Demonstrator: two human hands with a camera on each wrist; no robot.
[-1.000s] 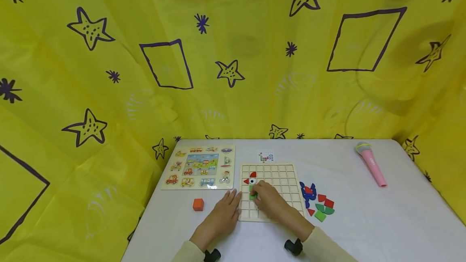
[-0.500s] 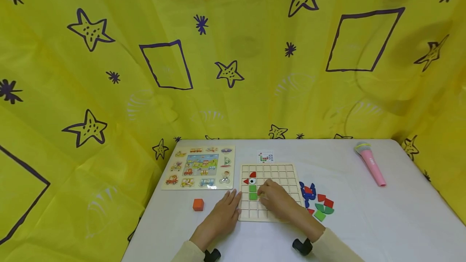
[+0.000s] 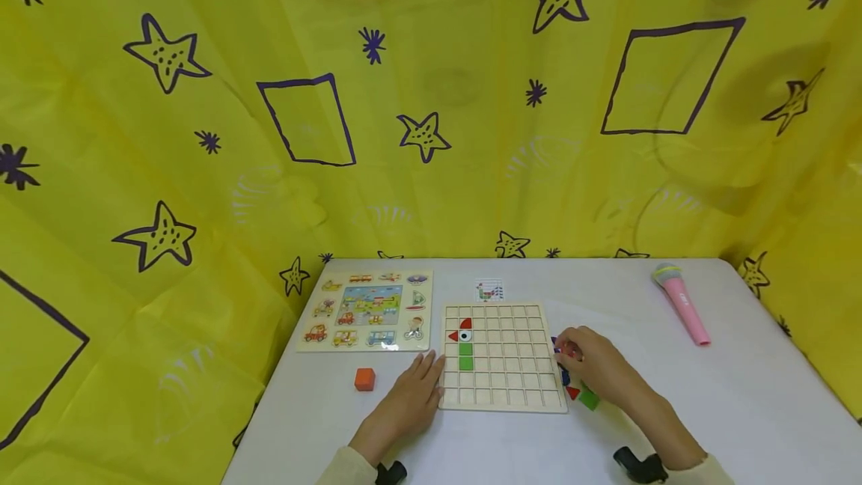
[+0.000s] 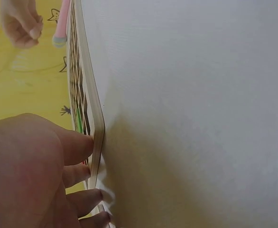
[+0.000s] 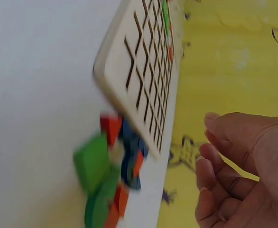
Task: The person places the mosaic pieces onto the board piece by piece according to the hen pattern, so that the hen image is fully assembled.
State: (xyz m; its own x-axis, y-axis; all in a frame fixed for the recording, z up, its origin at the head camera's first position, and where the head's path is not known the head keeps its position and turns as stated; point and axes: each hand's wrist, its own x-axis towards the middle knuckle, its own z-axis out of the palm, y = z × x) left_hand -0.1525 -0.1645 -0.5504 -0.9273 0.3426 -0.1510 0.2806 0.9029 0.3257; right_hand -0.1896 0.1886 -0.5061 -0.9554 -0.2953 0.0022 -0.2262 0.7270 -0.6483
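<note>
A wooden grid board [image 3: 508, 376] lies on the white table. Set in its left columns are a red quarter-round piece, a red triangle, a round eye piece [image 3: 465, 336] and two green squares [image 3: 466, 356]. My left hand [image 3: 414, 395] rests at the board's left edge, fingers fairly straight and touching the rim. Over the loose pieces right of the board is my right hand [image 3: 595, 367], fingers loosely bent; the right wrist view shows nothing between them. Below it lie a green square [image 5: 92, 164], a red piece [image 5: 110, 128] and blue pieces [image 5: 129, 166], partly hidden in the head view.
A picture card [image 3: 488, 290] lies behind the board. To the left are a vehicle puzzle [image 3: 420, 328] and an orange cube [image 3: 364, 379]. A pink toy microphone [image 3: 685, 309] lies at the right. A yellow patterned curtain [image 3: 431, 200] hangs behind the table.
My right hand has moved right, from the green squares on the board to the loose pieces. Both green squares are now uncovered. My left hand has stayed in place.
</note>
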